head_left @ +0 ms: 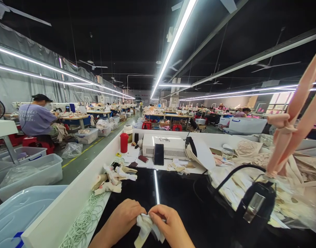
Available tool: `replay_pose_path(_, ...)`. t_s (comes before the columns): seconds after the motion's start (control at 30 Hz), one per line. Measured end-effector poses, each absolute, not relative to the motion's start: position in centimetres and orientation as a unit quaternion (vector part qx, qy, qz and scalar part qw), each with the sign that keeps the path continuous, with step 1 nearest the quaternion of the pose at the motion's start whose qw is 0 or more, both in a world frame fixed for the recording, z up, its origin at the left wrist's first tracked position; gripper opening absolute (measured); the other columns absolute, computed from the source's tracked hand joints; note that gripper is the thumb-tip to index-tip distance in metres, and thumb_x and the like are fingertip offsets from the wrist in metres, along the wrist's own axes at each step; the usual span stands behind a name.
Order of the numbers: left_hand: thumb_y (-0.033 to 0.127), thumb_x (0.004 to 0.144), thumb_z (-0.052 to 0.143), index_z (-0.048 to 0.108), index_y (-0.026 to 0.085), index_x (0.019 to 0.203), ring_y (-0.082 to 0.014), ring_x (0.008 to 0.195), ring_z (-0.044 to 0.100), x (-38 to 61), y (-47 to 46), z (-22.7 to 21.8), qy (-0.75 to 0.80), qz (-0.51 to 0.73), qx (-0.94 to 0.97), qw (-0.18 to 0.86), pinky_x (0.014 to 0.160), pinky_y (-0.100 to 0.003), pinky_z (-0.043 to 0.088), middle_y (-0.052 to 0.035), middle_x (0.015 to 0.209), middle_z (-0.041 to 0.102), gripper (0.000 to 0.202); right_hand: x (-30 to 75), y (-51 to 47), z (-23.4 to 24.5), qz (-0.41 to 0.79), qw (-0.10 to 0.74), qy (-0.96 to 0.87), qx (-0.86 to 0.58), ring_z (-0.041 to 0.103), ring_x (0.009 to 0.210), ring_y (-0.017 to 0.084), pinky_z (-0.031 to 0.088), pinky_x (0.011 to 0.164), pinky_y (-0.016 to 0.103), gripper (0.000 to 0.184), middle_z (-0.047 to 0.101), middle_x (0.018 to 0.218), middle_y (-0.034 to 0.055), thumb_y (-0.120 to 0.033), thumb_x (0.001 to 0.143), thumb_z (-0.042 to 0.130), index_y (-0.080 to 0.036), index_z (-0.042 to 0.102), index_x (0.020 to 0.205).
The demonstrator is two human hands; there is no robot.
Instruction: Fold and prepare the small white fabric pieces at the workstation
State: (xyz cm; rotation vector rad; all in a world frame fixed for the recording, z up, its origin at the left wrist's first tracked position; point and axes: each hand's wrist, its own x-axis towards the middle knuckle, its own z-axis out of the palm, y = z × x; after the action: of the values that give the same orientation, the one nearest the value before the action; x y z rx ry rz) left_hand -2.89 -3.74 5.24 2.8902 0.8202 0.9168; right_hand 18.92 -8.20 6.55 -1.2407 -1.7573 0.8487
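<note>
Low in the middle of the head view, my left hand and my right hand pinch a small bunch of white and cream fabric strips between them. Both hands are closed, fingertips close together at the top of the cloth, and the strips' ends hang below. Beneath them is a glossy black tabletop. Left of my hands lie a tangle of pale green cord and a heap of cream fabric scraps.
A black device with a metal plate stands at right, pink straps above it. Behind are a white box, a phone, a red flask and piled fabric. A seated person works at far left.
</note>
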Motion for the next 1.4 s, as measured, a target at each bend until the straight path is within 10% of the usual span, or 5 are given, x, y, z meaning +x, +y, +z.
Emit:
replay_pose_path(1.1, 0.011, 0.101, 0.055, 0.061, 0.022, 0.089, -0.0176, 0.073, 0.058, -2.5, -3.7, 4.4, 0.27, 0.209, 0.939, -0.053, 0.067, -0.032, 0.035, 0.0031, 0.08, 0.064, 0.017, 18.5, -8.5, 5.8, 0.285, 0.35, -0.718, -0.531, 0.064, 0.072, 0.018, 0.041, 0.065, 0.026, 0.019, 0.071, 0.074, 0.0, -0.023, 0.091, 0.063, -0.02, 0.077, 0.078)
replay_pose_path(1.4, 0.0, 0.09, 0.065, 0.065, 0.021, 0.094, -0.0181, 0.079, 0.061, -2.6, -4.0, 4.7, 0.3, 0.178, 0.937, -0.024, 0.072, -0.031, 0.038, 0.0034, 0.088, 0.068, 0.022, 18.1, -8.6, 5.8, 0.198, 0.268, -0.808, -0.486, 0.073, 0.091, 0.026, 0.049, 0.079, 0.031, 0.028, 0.076, 0.098, 0.0094, -0.021, 0.101, 0.05, -0.018, 0.077, 0.101)
